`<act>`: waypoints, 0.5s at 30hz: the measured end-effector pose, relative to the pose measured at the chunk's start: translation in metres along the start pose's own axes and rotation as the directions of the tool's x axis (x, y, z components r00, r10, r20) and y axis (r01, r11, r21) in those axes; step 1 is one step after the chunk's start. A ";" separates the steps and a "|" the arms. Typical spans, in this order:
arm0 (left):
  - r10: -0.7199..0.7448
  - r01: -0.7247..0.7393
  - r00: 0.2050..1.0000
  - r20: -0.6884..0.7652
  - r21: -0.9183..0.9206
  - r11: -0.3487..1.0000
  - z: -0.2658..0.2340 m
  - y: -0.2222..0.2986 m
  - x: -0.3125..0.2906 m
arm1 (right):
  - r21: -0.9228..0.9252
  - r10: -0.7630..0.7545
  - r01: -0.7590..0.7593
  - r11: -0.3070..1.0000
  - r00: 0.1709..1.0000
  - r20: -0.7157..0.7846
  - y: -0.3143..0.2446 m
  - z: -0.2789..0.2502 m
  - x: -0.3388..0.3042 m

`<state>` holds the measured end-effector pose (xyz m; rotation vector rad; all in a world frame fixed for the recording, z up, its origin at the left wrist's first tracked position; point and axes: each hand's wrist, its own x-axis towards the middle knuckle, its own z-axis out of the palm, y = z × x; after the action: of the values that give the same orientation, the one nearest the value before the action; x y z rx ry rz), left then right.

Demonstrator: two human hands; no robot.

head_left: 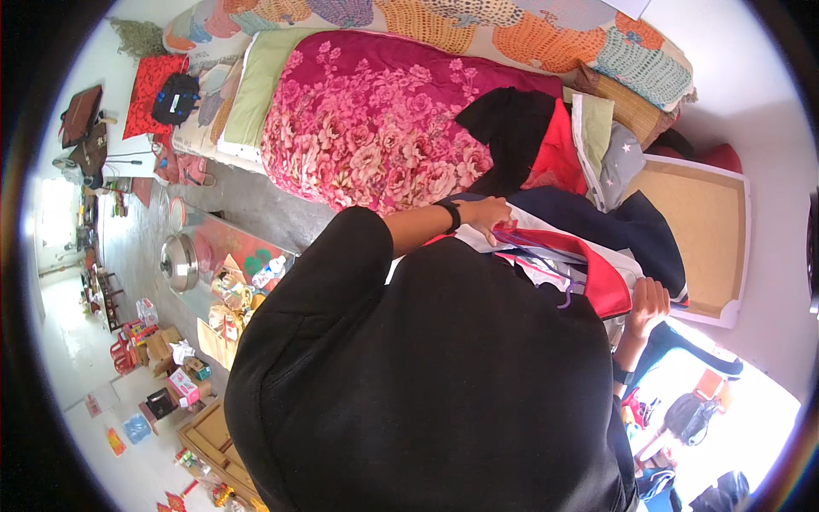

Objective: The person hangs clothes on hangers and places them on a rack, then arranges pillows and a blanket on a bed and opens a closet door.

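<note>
Grip, left hand (488, 215): fingers curled down onto the upper edge of the red garment (597, 277), pinching its cloth; black band on the wrist.
Grip, right hand (648, 305): fingers folded round the lower right edge of the same garment, clamped on the cloth.
Garment position: stretched between both hands, just beyond the black-sleeved torso, at the near edge of the bed (256, 102).
Garment detail: red with white trim; purple hanger (546, 260) lying across it, hook end close under the left fingers.
Underlay: dark navy cloth (631, 230) beneath and beyond the garment, touching it.
Bed cover: pink floral blanket (375, 128) spread over the middle, well left of the hands.
Clothes pile: black item (508, 124) and red item (559, 149) heaped on the blanket's right end, just above the left hand.
Bedding: patterned quilt (478, 26) rolled along the far side by the wall.
Board: tan panel with white frame (708, 239) leaning right of the pile, near the right hand.
Floor, left: metal pot lid (181, 263) on a low glass table, boxes and packets scattered near it.
Far left: black bag (175, 98) on a red cushion beside the bed end.
View limit: person's own black top fills the lower centre, hiding whatever lies under the garment's near edge.
</note>
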<state>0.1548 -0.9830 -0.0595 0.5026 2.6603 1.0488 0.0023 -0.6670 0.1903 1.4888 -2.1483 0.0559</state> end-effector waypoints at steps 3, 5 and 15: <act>-0.011 -0.028 0.955 -0.297 -0.128 0.991 0.011 -0.026 -0.010 | 0.044 0.032 -0.032 0.999 0.999 0.010 0.009 0.003 -0.013; -0.088 -0.050 0.895 -0.437 -0.296 0.954 -0.003 -0.042 -0.018 | 0.056 0.054 -0.055 0.997 0.998 0.023 0.013 0.004 -0.019; -0.220 0.124 0.679 -0.701 -0.185 0.975 -0.193 0.066 -0.056 | 0.123 0.166 -0.151 0.981 0.978 -0.126 0.009 0.038 0.015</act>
<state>0.1553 -1.0781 0.1299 -0.2735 3.1589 1.5915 -0.0243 -0.6885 0.1662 1.3300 -2.1793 0.3310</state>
